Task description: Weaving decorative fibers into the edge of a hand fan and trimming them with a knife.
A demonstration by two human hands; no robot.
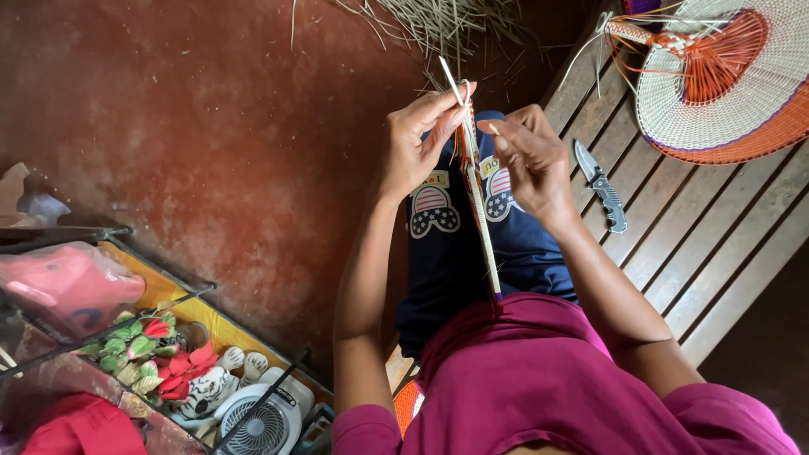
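Head: woven strip (478, 198) lengthwise, tip up.

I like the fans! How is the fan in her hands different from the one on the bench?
The held fan stands edge-on, looking thin as a stick; the bench fan lies flat, showing its round face. The left hand and right hand pinch the held fan's top; nobody touches the bench fan. Both show woven white and orange strips.

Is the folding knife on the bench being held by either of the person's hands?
No, the folding knife lies alone on the wooden bench, beside the right hand, which touches the woven piece.
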